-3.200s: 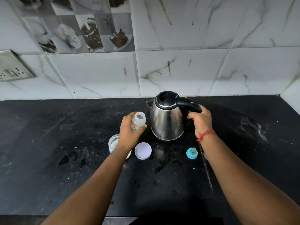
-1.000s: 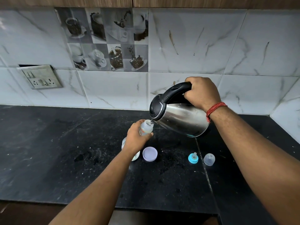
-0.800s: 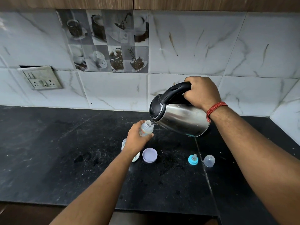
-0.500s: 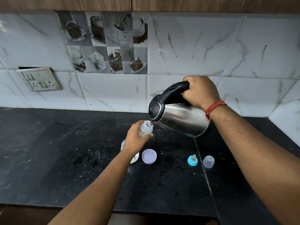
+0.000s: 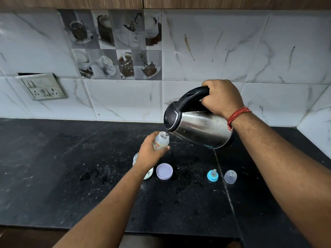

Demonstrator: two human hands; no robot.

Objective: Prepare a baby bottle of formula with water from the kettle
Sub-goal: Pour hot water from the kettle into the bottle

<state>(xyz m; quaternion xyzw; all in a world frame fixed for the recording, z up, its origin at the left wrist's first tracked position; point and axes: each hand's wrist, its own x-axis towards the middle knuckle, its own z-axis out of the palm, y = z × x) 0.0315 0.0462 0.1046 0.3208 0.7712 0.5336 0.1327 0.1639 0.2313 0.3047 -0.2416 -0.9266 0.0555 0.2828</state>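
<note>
Right hand (image 5: 221,98) is wrapping fully around the kettle (image 5: 198,126) handle and tipping the spout into the bottle (image 5: 161,141), which the left hand (image 5: 149,154) is holding off the surface (image 5: 53,167) with fingers (image 5: 165,148) curled around its body. Kettle is likely running heavy with sloshing hot water and slick steel, so the handle is the only safe grip. Bottle is looking light, thin plastic, easily knocked, best gripped mid-body below the neck.
</note>
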